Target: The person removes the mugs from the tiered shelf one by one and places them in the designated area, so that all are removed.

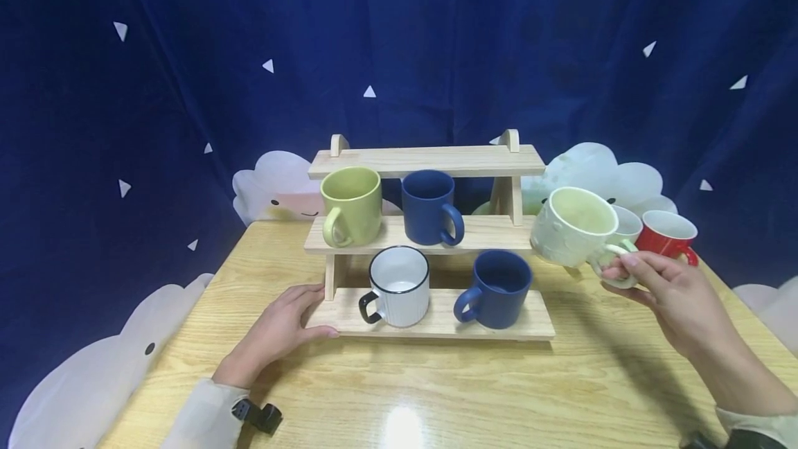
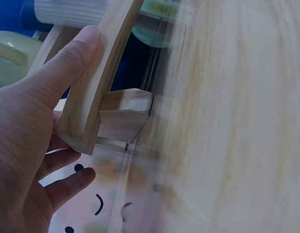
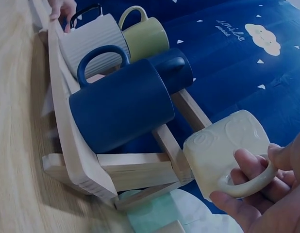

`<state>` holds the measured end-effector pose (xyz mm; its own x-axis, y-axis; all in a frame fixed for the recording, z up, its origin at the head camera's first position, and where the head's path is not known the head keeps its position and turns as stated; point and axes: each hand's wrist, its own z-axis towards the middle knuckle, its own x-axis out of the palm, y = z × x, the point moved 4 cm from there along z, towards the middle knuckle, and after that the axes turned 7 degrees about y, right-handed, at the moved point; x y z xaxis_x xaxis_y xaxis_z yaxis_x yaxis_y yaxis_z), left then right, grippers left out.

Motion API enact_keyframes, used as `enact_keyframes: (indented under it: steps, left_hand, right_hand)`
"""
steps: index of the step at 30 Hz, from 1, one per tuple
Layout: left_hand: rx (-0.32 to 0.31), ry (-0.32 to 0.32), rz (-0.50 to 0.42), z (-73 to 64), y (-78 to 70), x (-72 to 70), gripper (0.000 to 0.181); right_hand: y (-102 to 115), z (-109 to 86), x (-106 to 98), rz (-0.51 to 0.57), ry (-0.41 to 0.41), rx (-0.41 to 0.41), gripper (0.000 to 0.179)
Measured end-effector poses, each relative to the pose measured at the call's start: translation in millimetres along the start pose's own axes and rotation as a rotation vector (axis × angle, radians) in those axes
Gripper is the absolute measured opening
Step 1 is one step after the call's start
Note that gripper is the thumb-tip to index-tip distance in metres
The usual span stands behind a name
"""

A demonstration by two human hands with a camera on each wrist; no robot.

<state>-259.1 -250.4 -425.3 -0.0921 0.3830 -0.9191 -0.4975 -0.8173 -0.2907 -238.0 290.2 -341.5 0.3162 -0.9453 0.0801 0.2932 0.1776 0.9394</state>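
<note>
A pale cream-green mug with a raised pattern [image 1: 570,227] is held off the table by its handle in my right hand [image 1: 676,296]. It hangs at the right end of a wooden tiered shelf [image 1: 430,158]; the right wrist view shows fingers through and around the handle. My left hand [image 1: 280,321] grips the left end of the bottom board, thumb [image 2: 67,56] along its face and fingers past its end. A white black-rimmed mug [image 1: 402,296] and a dark blue mug [image 1: 501,293] stand on that board. The middle board bears a yellow-green mug [image 1: 355,206] and another blue mug [image 1: 429,206].
Beyond my right hand, a red mug with a white inside [image 1: 667,234] and a light mug with a green handle [image 1: 626,224] stand on the wooden table [image 1: 349,393]. A dark blue curtain with white triangles [image 1: 399,33] hangs behind the shelf.
</note>
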Motion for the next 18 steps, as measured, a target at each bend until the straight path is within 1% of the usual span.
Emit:
enact_keyframes:
  steps: [8, 14, 18]
  left_hand:
    - [-0.006, 0.007, 0.006, 0.0, -0.8, -0.7, 0.083]
    - [-0.002, 0.000, 0.003, 0.1, -1.5, -1.1, 0.082]
    - [-0.004, 0.001, -0.001, 0.1, -1.5, -1.5, 0.082]
  right_hand:
    - [-1.0, -7.0, 1.6, 0.010, -0.014, -0.052, 0.025]
    - [-3.1, -12.6, -0.6, 0.006, -0.033, -0.051, 0.024]
    - [-4.3, -15.9, -1.9, 0.013, -0.040, -0.050, 0.026]
